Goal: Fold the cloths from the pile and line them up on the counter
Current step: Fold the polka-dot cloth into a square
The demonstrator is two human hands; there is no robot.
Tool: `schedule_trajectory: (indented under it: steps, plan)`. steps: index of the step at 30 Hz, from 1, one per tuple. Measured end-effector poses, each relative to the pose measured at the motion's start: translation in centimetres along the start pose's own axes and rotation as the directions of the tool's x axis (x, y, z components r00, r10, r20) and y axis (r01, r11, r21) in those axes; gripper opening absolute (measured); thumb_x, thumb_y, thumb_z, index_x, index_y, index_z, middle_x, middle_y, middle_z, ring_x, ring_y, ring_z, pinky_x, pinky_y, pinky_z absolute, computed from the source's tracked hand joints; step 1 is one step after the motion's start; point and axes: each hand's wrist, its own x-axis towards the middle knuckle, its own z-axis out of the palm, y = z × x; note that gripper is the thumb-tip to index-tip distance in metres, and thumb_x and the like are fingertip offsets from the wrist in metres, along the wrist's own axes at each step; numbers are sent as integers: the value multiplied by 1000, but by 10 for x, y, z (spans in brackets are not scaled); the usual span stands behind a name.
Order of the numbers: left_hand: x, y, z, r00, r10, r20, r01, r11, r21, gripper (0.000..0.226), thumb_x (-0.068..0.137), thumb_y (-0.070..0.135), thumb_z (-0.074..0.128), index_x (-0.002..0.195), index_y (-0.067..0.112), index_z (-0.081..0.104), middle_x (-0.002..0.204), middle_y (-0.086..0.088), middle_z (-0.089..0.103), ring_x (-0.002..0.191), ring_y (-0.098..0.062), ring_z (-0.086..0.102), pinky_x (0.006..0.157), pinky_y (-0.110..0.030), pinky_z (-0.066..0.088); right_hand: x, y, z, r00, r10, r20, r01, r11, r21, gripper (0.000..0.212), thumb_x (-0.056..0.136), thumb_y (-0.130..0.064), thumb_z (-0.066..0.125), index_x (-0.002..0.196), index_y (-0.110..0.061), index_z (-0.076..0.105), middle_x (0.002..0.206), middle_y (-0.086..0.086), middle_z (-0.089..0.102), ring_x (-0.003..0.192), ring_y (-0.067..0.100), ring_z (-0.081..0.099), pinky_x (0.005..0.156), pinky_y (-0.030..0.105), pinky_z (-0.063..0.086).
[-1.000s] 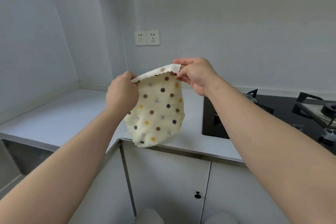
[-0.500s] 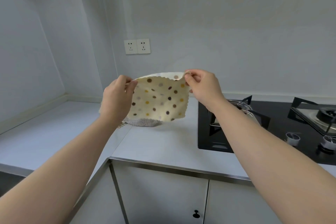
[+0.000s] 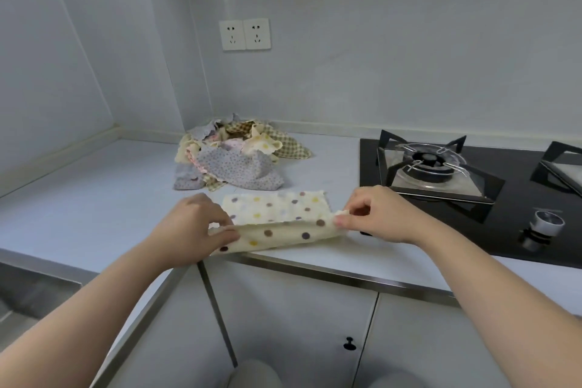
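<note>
A cream cloth with coloured dots lies on the white counter near its front edge, its near part lifted off the surface. My left hand pinches the cloth's near left corner. My right hand pinches the near right corner. Behind the cloth, in the corner of the counter, sits the pile of crumpled cloths: grey dotted, checked and cream ones.
A black gas hob with burner stands and a knob takes up the counter to the right. A double wall socket hangs above the pile. A steel sink lies at the lower left. Cabinet doors run below.
The dotted cloth hung in the air between both hands; now it is lowered onto the counter near the front edge, still pinched at two corners. The pile has come into view.
</note>
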Motion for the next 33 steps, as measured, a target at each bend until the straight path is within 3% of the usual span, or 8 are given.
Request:
schedule_trajectory:
  steps: [2,6,10,14,20,26,29,33]
  plan:
    - [-2,-2,3,992,-108,69,113,991,-76,32,87,58,61,77,30,71,80,19,65,83,-1,56,76,-22,45,-1,3,3,998,-22,59,17,996,93,20,84,-39,76,75,-21,75,91,-5,63,73,3,57,68,14,41]
    - [7,-4,5,959,-244,145,268,947,-180,23,95,44,58,80,28,64,72,7,69,68,-9,61,64,-29,49,12,9,9,999,43,14,-45,974,224,17,87,-36,73,80,-20,75,82,-3,67,69,6,56,67,20,41]
    - [34,-14,5,944,-315,102,330,922,-201,13,98,36,58,87,31,63,69,7,70,63,-6,58,58,-25,43,45,11,22,988,81,-133,-82,997,0,16,94,-39,64,92,-26,73,84,-15,64,77,-1,58,65,16,39]
    - [63,-34,23,930,-363,61,368,921,-127,12,97,33,60,96,23,66,84,4,69,79,-20,62,65,-32,46,82,17,41,972,146,-182,-167,981,-102,18,95,-35,59,103,-24,70,105,-6,62,96,15,60,85,34,50]
    - [72,-64,64,943,-333,20,333,934,-127,20,91,36,67,106,24,63,106,4,62,101,-19,54,82,-31,41,100,30,71,969,214,-123,-245,900,-361,49,95,-59,44,137,-37,54,139,-8,45,133,18,32,109,40,26]
    - [77,-66,66,961,-269,-56,256,950,-177,10,88,27,73,92,26,64,95,11,61,93,-15,54,76,-26,38,104,33,68,973,167,-157,-198,959,-204,12,91,-45,61,98,-36,55,105,-14,57,108,15,47,93,37,40]
    - [76,-62,64,960,-272,-70,255,949,-187,10,87,22,74,89,23,64,91,13,54,87,-12,50,69,-14,34,105,31,64,970,177,-165,-167,983,69,12,90,-28,68,89,-29,55,85,-9,61,79,13,55,70,27,45]
    - [76,-57,57,938,-338,-71,310,914,-263,13,85,15,76,87,21,65,97,9,53,86,-11,50,63,-5,40,106,23,67,960,165,-228,-102,959,264,18,89,-14,69,88,-27,57,87,-9,63,71,7,53,65,20,40]
